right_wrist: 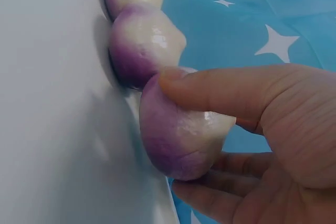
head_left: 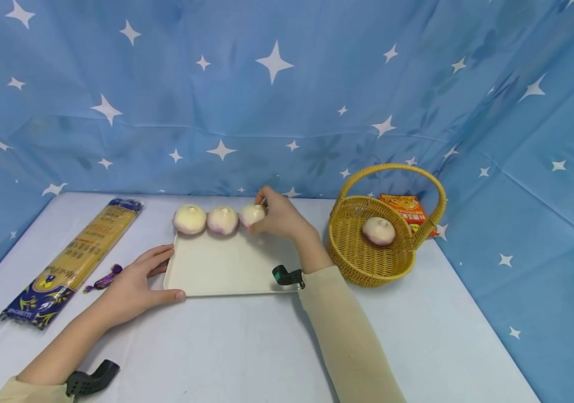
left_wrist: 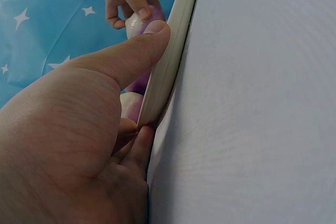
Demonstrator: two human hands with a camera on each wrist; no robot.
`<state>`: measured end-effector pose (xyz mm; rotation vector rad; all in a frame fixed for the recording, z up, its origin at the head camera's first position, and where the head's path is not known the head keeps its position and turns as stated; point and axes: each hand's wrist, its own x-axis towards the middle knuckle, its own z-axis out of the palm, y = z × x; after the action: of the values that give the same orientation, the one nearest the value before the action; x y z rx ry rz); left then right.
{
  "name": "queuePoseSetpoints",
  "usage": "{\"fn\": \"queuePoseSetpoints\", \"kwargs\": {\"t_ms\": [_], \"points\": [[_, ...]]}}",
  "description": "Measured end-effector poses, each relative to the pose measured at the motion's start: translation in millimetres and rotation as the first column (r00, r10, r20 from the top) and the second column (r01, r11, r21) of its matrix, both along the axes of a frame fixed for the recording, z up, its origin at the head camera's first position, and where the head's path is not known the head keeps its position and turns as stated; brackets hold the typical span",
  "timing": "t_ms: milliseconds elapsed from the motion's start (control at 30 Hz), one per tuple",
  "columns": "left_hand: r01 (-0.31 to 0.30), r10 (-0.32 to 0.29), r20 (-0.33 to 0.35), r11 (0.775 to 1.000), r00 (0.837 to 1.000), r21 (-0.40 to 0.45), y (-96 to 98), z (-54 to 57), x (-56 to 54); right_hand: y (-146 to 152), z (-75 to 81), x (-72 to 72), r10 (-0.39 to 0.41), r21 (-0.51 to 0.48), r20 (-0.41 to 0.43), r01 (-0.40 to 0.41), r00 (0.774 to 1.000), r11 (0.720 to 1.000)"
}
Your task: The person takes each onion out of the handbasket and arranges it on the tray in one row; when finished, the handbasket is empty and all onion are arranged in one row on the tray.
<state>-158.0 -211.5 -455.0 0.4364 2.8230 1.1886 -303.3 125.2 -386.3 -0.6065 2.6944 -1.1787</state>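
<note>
Lying far left: a spaghetti pack [head_left: 77, 254], then a purple candy [head_left: 104, 279]. Left hand [head_left: 138, 285] has pretty straight fingers touching the white tray [head_left: 231, 268] at its near-left corner. Along the far edge: 1st bulb [head_left: 190, 219], 2nd bulb [head_left: 223, 220], 3rd bulb [head_left: 251, 215], that last one pinched by the right hand [head_left: 283, 217]. Wicker basket [head_left: 367, 274] holds a 4th bulb [head_left: 379, 231], orange packet [head_left: 402, 206] behind.

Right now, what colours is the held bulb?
The bulb is purple and cream, clearest in right wrist view.
</note>
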Motion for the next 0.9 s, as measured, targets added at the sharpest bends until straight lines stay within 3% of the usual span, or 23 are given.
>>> {"fn": "queuePoseSetpoints", "kwargs": {"t_ms": [600,900], "points": [[0.005,-0.005,0.005,1.0,1.0,0.006,-0.5,-0.5,-2.3,-7.8,-7.0,-0.4,-0.022,0.089,-0.001,0.022,1.0,0.996],[0.003,-0.003,0.005,1.0,1.0,0.004,-1.3,0.4,-1.9,-8.3,-7.3,-3.5,0.004,0.112,0.019,-0.006,1.0,0.994]]}}
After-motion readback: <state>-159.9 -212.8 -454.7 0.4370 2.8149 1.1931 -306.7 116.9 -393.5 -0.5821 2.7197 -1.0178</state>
